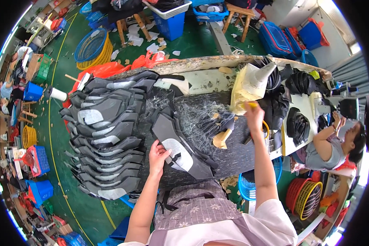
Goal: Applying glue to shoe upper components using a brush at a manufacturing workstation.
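Note:
My left hand [156,159] pinches the left edge of a dark grey shoe upper piece [166,130], thumb on top beside its white patch. That piece lies on top of a small fanned pile of similar pieces on the black work surface [233,162]. My right hand [254,117] is closed around a small yellow object, mostly hidden by the fingers, at the lower edge of a glue-crusted cream container [242,89]. A whitish cone-shaped part [263,74] sticks out of the container. Dried glue strands [201,117] cover the board between my hands.
Overlapping rows of grey upper pieces [106,137] fill the table's left side. A tan scrap [222,139] lies near my right forearm. Black parts [300,84] are stacked at right, where a co-worker [336,143] sits. A blue basket [246,186] stands below the table edge.

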The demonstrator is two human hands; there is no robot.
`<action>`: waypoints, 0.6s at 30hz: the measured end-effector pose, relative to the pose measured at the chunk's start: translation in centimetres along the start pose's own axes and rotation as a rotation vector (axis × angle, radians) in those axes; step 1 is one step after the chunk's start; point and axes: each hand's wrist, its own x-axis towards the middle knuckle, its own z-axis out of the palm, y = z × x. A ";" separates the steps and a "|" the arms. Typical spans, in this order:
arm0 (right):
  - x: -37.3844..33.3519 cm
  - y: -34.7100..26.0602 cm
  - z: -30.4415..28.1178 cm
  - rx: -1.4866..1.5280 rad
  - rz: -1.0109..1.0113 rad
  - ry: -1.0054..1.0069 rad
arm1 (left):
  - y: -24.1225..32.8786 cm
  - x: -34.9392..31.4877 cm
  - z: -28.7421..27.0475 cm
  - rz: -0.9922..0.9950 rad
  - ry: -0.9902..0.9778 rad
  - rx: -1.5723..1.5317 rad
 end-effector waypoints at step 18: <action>-9.3 -11.7 15.8 0.238 -0.304 -0.934 | -1.1 0.1 -0.1 -0.040 -0.054 -0.116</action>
